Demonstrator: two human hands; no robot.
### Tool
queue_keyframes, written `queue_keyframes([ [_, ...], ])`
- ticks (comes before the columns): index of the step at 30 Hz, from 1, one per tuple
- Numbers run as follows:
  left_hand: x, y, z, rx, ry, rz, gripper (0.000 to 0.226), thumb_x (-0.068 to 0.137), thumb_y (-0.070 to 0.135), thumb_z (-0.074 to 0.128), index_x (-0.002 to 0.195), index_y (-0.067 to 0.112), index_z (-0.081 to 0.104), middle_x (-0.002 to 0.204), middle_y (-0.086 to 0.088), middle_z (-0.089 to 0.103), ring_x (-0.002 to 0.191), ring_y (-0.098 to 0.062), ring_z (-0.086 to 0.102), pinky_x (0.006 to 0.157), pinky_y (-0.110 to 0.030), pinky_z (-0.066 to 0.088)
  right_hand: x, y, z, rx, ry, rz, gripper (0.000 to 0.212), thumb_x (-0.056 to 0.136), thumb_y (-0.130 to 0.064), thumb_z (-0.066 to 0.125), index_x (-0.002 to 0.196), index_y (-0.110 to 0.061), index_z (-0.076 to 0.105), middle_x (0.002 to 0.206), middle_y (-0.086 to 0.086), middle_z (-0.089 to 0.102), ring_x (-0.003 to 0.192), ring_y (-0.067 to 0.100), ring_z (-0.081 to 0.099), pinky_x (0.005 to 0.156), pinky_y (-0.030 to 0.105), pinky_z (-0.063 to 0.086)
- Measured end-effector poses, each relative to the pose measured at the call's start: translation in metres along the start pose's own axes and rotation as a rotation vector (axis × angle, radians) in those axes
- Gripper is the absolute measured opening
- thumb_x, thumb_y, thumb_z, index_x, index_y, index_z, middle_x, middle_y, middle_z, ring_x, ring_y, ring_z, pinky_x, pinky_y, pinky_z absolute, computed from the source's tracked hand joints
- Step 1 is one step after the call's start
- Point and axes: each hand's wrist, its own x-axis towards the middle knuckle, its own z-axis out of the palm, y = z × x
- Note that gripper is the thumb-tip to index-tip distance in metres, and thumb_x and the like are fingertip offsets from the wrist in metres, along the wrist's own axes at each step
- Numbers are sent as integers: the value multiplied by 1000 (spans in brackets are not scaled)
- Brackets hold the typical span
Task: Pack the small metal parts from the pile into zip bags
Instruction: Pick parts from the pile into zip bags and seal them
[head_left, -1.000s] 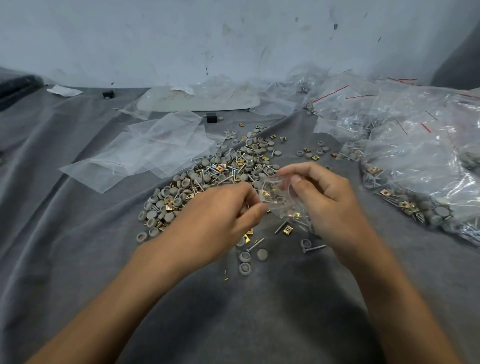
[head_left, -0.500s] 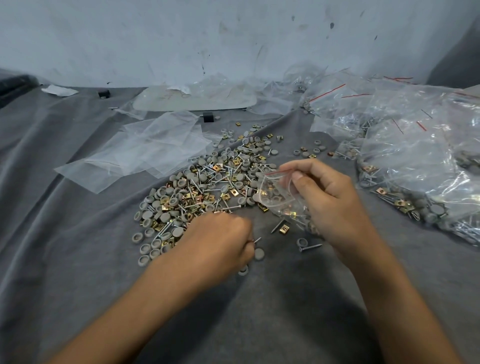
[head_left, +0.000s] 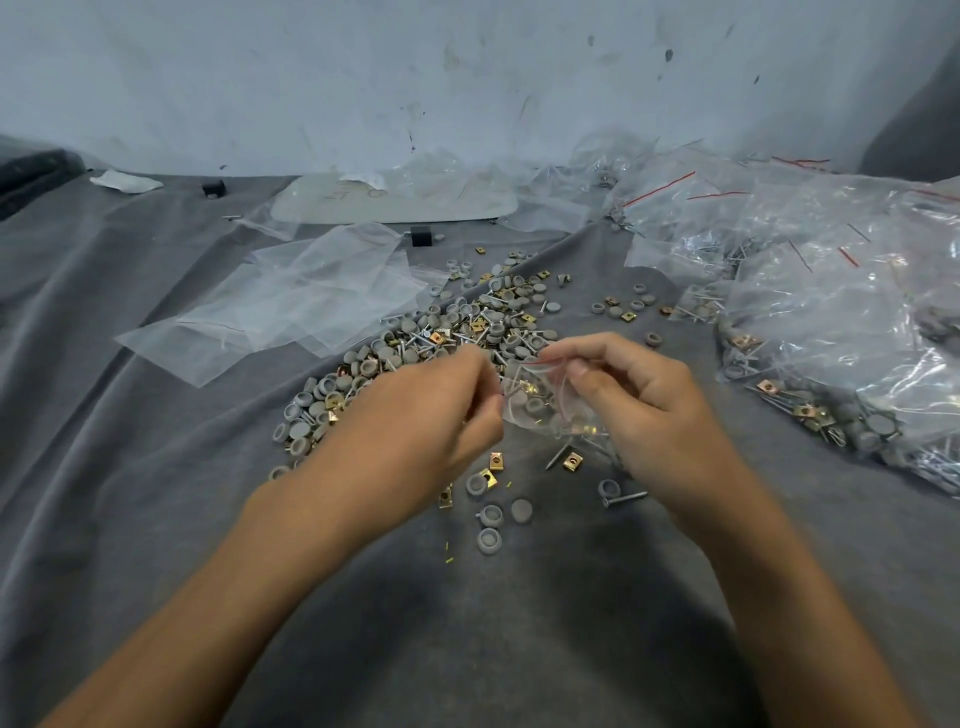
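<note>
Over the grey cloth (head_left: 156, 467), the pile of metal parts (head_left: 441, 332) is partly hidden by the left hand (head_left: 415, 415), whose fingers are curled with their hold unreadable. Just beside it, the zip bag (head_left: 540, 402) is pinched by the right hand (head_left: 644, 410).

The left grip (head_left: 431, 415) showed only its back to the camera, so its fingertips were hidden, and whether they pinched a part or the mouth of the zip bag (head_left: 540, 400) could not be told; it also covered the near edge of the pile (head_left: 447, 332). What lay inside the bag, pinched by the right grip (head_left: 639, 410), was blurred behind creased plastic. To the right of that grip, the filled bags (head_left: 831, 322) were cut off by the picture's edge.
</note>
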Motion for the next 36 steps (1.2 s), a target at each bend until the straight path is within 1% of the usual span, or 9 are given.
queue_keyframes([
  [5,-2,7,7,57,28,53,14,100,41,43,101,28,50,88,10,62,84,-16,59,77,-39,46,-1,-1,-1,-19,-22,-11,26,102,-9,57,102,-27,76,98,-8,76,95,9,69,82,18,51],
  [12,2,4,5,-230,198,77,13,102,25,56,113,30,61,84,22,61,76,7,56,66,-11,36,-1,-1,-4,19,-3,-47,27,103,-6,56,102,-25,75,98,-7,76,97,8,70,85,20,53],
  [17,6,-6,3,-307,128,69,32,100,28,59,132,33,58,118,22,60,102,3,57,82,-18,44,0,-5,-11,215,-13,-37,23,99,-16,55,101,-24,76,95,-6,74,95,8,67,85,22,52],
  [23,4,10,-10,-690,170,143,9,95,36,66,101,31,68,87,8,66,65,-6,55,55,-21,43,2,-18,-12,629,-101,18,22,94,-21,58,105,-18,77,97,3,73,92,15,65,84,27,55],
  [25,2,15,-17,-777,203,152,10,95,36,65,98,26,67,85,-3,64,64,-28,49,54,-38,40,3,-23,-14,699,-105,31,26,97,-26,55,109,-20,76,106,5,74,102,17,68,89,29,55],
  [28,-1,19,-29,-781,247,155,10,94,37,64,95,27,66,81,5,63,66,-24,49,56,-34,41,4,-32,-19,732,-125,6,37,98,-51,52,114,-26,74,125,8,69,119,21,63,102,38,49],
  [31,-2,20,-37,-724,277,153,10,94,37,61,93,28,64,76,12,60,65,-10,50,57,-28,42,-2,-39,-23,455,-161,-110,43,83,-66,67,106,-31,75,130,-2,66,124,18,61,103,37,49],
  [34,-4,21,-39,-697,311,137,9,95,36,59,92,29,63,76,1,59,68,-25,51,59,-41,45,-6,-42,-18,128,-158,-135,33,79,-58,76,95,-29,77,117,-7,71,112,10,67,87,24,52],
  [36,-5,22,-38,-678,347,121,8,95,36,58,91,30,62,79,-9,58,71,-33,51,62,-48,46,-5,-41,-14,55,-115,-167,21,83,-41,77,89,-21,76,96,-2,74,90,10,68,77,26,52],
])
